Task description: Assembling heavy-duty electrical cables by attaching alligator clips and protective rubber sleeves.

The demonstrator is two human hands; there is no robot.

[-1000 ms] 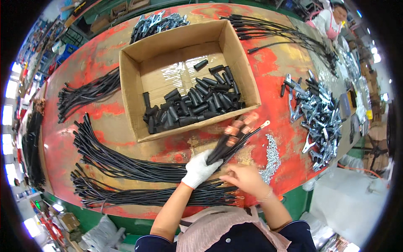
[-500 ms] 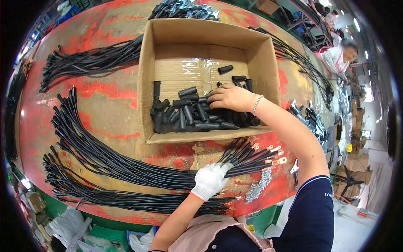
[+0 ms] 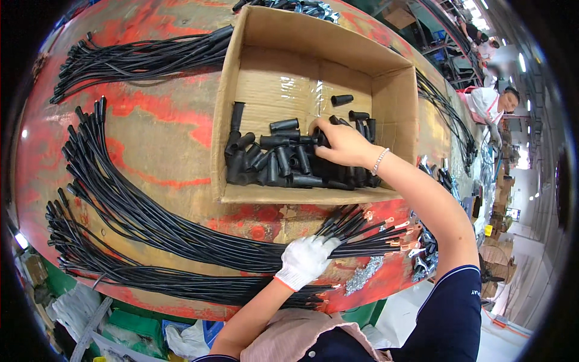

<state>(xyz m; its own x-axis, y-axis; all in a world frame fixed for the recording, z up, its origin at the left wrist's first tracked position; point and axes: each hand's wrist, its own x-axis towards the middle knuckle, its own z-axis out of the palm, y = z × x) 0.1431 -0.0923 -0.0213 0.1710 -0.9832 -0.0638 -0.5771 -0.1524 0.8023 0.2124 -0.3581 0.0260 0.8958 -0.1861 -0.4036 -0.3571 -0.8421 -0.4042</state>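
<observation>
My left hand (image 3: 306, 260), in a white glove, grips a bundle of black cables (image 3: 181, 232) near their terminal ends on the red table (image 3: 151, 139). The cable tips with metal terminals fan out to the right of the glove. My bare right hand (image 3: 341, 142) reaches into the cardboard box (image 3: 313, 57) and rests among a pile of black rubber sleeves (image 3: 283, 160), fingers curled on some of them. A bracelet circles that wrist.
More black cable bundles lie at the upper left (image 3: 139, 57) and along the near edge (image 3: 151, 277). Metal parts (image 3: 431, 247) sit at the right. Another person (image 3: 491, 102) works at the far right. Small silver pieces (image 3: 365, 274) lie by the cable ends.
My right hand left the cable ends and reached into the box among the sleeves. The left hand keeps holding the bundle. The view has tilted closer over the box.
</observation>
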